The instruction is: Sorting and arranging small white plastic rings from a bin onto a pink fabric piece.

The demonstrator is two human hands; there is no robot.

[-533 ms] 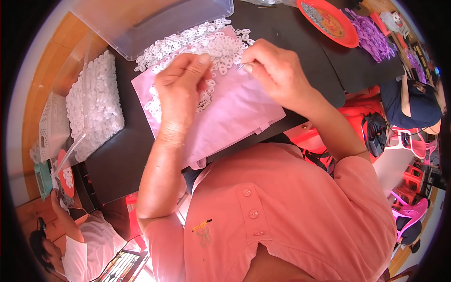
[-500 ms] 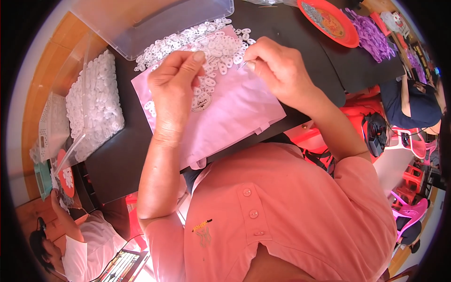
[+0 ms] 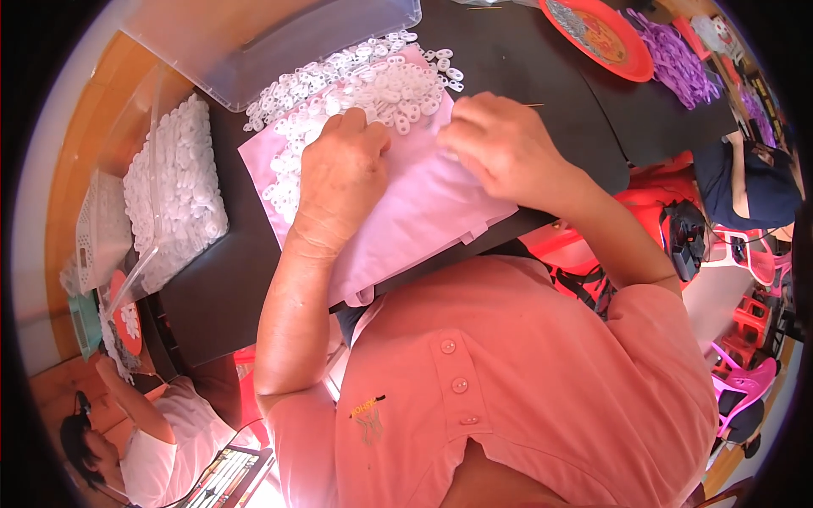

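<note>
Head view: left hand (image 3: 345, 165) is over the flat pink fabric bag (image 3: 415, 199), fingers curled down, tips hidden; can't tell if it's pinching anything. Right hand (image 3: 500, 148) is at the bag's right side, apart from the left, fingers bunched; can't tell if a piece is in there either. Small white oval pieces with two holes (image 3: 398, 89) lie heaped on the bag's far and left parts and spill onto the dark tabletop (image 3: 508, 59) toward the clear plastic bin (image 3: 339, 34). To handle them well, I'd take one at a time off the heap's near edge, pinch by the rim, leave the holes uncovered, work over the bare pink patch, and keep the left wrist off loose pieces, they look easy to scatter
</note>
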